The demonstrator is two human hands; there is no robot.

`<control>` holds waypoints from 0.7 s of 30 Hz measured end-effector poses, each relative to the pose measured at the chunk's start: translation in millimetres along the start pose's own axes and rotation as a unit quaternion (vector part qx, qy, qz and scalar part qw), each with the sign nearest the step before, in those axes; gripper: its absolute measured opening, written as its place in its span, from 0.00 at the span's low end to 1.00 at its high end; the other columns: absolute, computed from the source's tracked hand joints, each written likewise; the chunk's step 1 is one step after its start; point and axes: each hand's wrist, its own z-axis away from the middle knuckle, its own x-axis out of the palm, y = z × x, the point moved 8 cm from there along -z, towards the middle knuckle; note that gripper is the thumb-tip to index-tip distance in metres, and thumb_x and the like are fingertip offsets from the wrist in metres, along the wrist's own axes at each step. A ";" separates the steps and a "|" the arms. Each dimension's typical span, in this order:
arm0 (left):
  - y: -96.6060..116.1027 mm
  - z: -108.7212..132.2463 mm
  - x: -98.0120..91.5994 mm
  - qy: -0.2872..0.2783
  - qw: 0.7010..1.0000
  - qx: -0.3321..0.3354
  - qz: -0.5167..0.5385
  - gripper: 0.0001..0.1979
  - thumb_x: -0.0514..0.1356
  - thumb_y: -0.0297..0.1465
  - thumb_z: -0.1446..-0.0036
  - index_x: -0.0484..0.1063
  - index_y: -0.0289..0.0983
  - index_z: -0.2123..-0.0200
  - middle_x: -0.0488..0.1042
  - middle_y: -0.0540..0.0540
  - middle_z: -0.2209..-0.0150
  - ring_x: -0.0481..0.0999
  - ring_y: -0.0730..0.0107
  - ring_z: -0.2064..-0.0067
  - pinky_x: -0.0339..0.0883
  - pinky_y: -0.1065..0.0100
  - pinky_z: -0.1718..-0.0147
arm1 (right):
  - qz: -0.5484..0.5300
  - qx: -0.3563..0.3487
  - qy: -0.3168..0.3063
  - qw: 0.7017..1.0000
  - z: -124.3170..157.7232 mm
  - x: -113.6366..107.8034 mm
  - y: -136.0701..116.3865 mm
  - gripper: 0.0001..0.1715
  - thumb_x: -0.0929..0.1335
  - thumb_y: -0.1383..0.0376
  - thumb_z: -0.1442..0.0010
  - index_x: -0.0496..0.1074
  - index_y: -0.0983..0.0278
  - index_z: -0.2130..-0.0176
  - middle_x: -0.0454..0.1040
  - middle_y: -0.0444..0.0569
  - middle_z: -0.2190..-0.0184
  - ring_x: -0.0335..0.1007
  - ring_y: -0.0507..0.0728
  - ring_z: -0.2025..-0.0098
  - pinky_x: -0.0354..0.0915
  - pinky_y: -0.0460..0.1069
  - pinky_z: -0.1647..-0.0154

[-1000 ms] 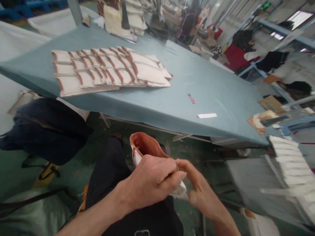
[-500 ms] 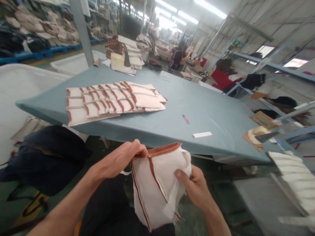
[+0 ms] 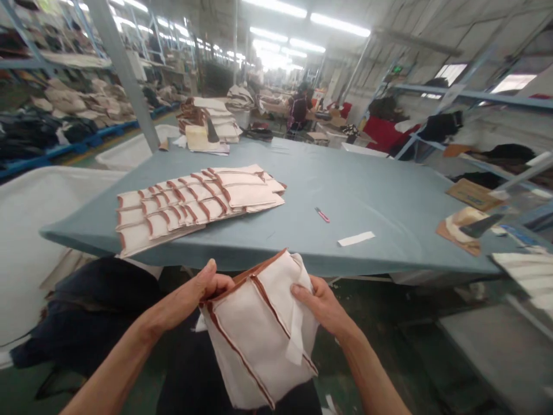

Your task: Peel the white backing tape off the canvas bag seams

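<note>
Gripping a white fabric pouch point(image 3: 246, 328) by its brown-edged rim point(image 3: 268, 265) with the partly hidden fingers of the left hand point(image 3: 211, 285); pinching its right side between thumb and fingers of the right hand point(image 3: 322, 302). Holding it tilted above the dark-clothed lap point(image 3: 185, 374), before a pale-blue cloth-covered table point(image 3: 389, 202) bearing overlapping brown-edged white fabric pieces point(image 3: 248, 194).

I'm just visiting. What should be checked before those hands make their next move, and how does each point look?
1. Right hand pinching the pouch: ok, thumb in front.
2. Left hand at the brown rim: ok.
3. Left grip firm: cannot tell, partly hidden.
4. White tab tucked away: not ok, hangs loose.
5. Pink tool clear of the hands: ok, on the table.
6. Pouch's inside: cannot tell, hidden.
</note>
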 end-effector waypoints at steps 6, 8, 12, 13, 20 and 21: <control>25.9 -5.1 12.1 0.027 0.991 0.025 -0.132 0.40 0.42 0.65 0.31 0.71 0.36 0.71 0.64 0.50 0.75 0.58 0.69 0.73 0.54 0.70 0.74 | -0.020 -0.008 -0.019 1.000 0.0 -0.3 10.6 0.36 0.80 0.38 0.51 0.80 0.66 0.61 0.81 0.46 0.70 0.71 0.53 0.73 0.66 0.46 0.71; 32.5 -8.8 21.1 0.025 0.983 0.041 -0.177 0.36 0.47 0.63 0.31 0.69 0.37 0.73 0.62 0.52 0.75 0.56 0.71 0.72 0.52 0.71 0.75 | -0.020 -0.006 -0.033 0.999 3.9 3.1 13.3 0.36 0.80 0.38 0.51 0.80 0.67 0.61 0.80 0.45 0.71 0.70 0.52 0.73 0.65 0.46 0.71; 28.4 -12.8 41.6 0.001 0.980 0.046 -0.194 0.33 0.52 0.61 0.32 0.67 0.37 0.72 0.62 0.53 0.75 0.58 0.72 0.73 0.54 0.71 0.75 | -0.020 -0.007 -0.044 0.999 13.4 4.0 16.5 0.35 0.80 0.40 0.50 0.80 0.67 0.61 0.80 0.45 0.71 0.70 0.52 0.72 0.65 0.46 0.70; 26.2 -12.2 45.8 0.002 0.979 0.049 -0.200 0.32 0.51 0.59 0.31 0.67 0.37 0.71 0.63 0.52 0.75 0.59 0.72 0.73 0.55 0.71 0.75 | -0.021 -0.007 -0.042 0.999 15.7 2.6 17.5 0.35 0.80 0.40 0.50 0.80 0.67 0.61 0.80 0.45 0.71 0.69 0.52 0.72 0.65 0.46 0.69; 21.2 7.9 63.5 0.133 0.939 0.134 -0.289 0.21 0.54 0.38 0.31 0.53 0.40 0.77 0.54 0.55 0.77 0.56 0.74 0.74 0.47 0.68 0.74 | -0.019 -0.014 0.006 1.000 28.0 7.9 28.4 0.34 0.80 0.38 0.52 0.80 0.65 0.66 0.78 0.45 0.73 0.65 0.52 0.73 0.62 0.45 0.72; 19.1 12.3 65.5 0.161 0.927 0.145 -0.307 0.20 0.55 0.35 0.33 0.53 0.40 0.77 0.54 0.55 0.78 0.55 0.74 0.74 0.45 0.67 0.73 | -0.013 -0.018 0.011 1.000 30.8 12.7 31.8 0.35 0.80 0.38 0.52 0.80 0.66 0.66 0.78 0.46 0.74 0.66 0.53 0.73 0.63 0.46 0.72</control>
